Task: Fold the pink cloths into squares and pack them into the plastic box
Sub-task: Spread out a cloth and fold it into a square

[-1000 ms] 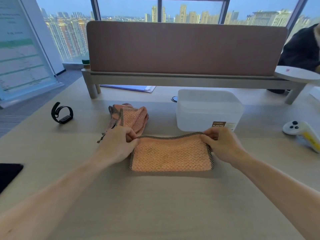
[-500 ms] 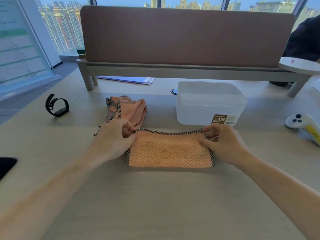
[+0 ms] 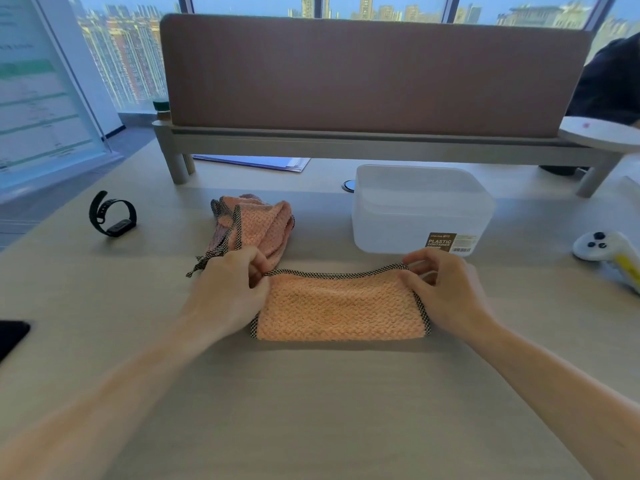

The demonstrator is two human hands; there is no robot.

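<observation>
Both hands pinch the far corners of the pink cloth (image 3: 341, 306). The left hand (image 3: 228, 289) clamps the far left corner between thumb and curled fingers, and the right hand (image 3: 446, 289) clamps the far right one. The checked hem sags a little between the two grips. The cloth lies on the table (image 3: 311, 410) as a wide strip, apparently folded in half, with the rest of it spread toward the person from the grips. The plastic box (image 3: 419, 209) stands just beyond the right grip. The heap of unfolded cloths (image 3: 258, 226) sits just beyond the left grip, its loose hem close to the knuckles. The likeliest fault is a skewed fold: if the two layers slip apart in either pinch, the edges will not line up and the result will not be square. The left fingers could also snag the heap's trailing hem and drag it along. The box looks lidded, though its translucent plastic makes that hard to tell, and a lid would block packing.
</observation>
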